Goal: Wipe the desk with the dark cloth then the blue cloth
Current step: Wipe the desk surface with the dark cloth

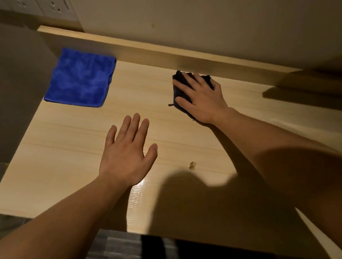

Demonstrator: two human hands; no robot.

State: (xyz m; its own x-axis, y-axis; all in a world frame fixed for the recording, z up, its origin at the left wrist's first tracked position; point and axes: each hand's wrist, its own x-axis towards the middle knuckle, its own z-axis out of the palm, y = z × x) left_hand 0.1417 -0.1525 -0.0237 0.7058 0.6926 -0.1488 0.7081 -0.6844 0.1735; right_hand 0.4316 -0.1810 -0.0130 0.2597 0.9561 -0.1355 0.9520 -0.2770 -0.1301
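Both forearms come in bare from the near edge of the desk [64, 146], light wood-grain laminate with a glossy glare patch near my left wrist. Left hand [125, 154] is flat and open, fingers extended and slightly spread, holding nothing; it sits over bare wood toward the middle of the desk, can't tell if the palm touches. Right hand [202, 98] is pressed palm-down on the dark cloth [178, 85], fingers spread over it, not curled into a pinch. That cloth is bunched under the palm, close to the raised wooden strip [156, 52] running along the far edge; its edges poke out past my fingertips and on the thumb side. Blue cloth [81, 79] lies folded into a square at the far left corner, flat, well apart from both hands, one corner close to the strip. Small brownish mark [192, 165] on the wood toward the near edge, between my arms. My shadow covers the near right part of the desk. Plain beige wall [216, 12] behind; white wall sockets [53, 4] at the upper left. No readable writing or labels anywhere. Lighting is dim and warm.
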